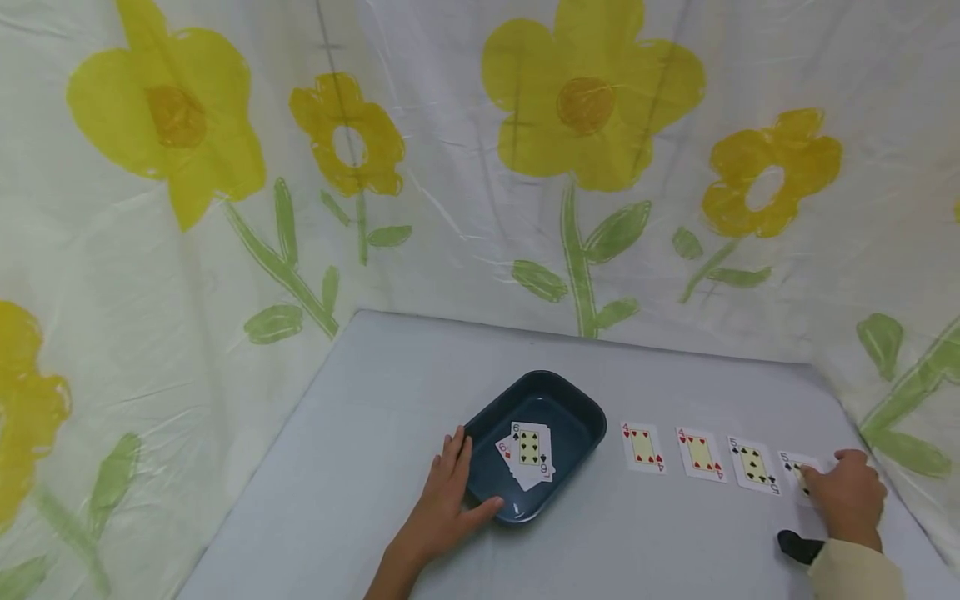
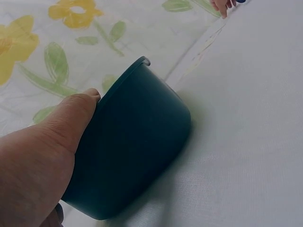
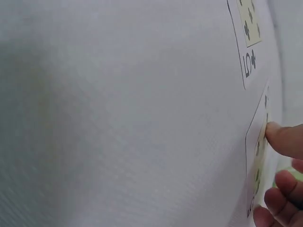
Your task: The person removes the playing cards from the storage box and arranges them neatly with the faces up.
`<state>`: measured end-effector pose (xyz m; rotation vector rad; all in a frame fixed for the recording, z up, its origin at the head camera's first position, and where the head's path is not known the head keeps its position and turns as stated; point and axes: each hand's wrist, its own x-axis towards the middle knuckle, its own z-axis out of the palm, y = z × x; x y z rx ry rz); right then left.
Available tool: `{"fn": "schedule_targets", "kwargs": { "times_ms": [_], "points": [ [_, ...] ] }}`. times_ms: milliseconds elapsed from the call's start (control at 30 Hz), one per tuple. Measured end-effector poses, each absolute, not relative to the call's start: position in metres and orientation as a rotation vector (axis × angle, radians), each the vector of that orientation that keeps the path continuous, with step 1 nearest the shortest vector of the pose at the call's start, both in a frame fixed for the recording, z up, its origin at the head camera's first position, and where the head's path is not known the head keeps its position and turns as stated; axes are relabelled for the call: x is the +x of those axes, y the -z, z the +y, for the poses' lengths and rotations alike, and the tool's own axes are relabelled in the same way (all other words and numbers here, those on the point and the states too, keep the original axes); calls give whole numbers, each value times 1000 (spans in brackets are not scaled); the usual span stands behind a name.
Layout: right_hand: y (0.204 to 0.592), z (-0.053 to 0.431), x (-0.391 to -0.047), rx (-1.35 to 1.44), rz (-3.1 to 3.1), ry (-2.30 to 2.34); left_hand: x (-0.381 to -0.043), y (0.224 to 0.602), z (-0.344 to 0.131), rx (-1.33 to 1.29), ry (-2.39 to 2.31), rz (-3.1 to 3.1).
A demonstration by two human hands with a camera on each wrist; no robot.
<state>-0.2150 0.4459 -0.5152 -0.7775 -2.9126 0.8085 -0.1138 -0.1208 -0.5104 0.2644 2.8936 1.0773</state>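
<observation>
Four cards lie face up in a row on the worktop point(image 1: 360, 467), and my right hand point(image 1: 847, 496) is on the last of them, the five of spades point(image 1: 793, 468) at the far right end. The fingers curl onto its face and edge; from the right wrist view the fingertips point(image 3: 281, 139) press the card's long side, pinching it against the surface. Just left of it sits a second five of spades point(image 1: 752, 464), then two fours of hearts point(image 1: 700, 453) point(image 1: 642, 446), each a little apart from the next. Further left stands a dark blue dish point(image 1: 577, 408) with a small heap of cards point(image 1: 527, 454) inside, a six of spades on top. My left hand point(image 1: 442, 508) rests against the dish's near left wall, fingers straight along the side and thumb laid on the rim. A white cloth with yellow flowers point(image 1: 592, 92) hangs behind and around the worktop.
</observation>
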Motion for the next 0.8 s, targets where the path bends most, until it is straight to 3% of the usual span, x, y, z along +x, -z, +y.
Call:
{"fn": "schedule_targets", "kwargs": {
  "times_ms": [500, 800],
  "points": [
    [517, 438, -210, -871, -2955, -859, -115, 510, -122, 293, -1089, 2889],
    [519, 399, -208, -884, -2859, -859, -114, 509, -123, 294, -1080, 2887]
  ]
}}
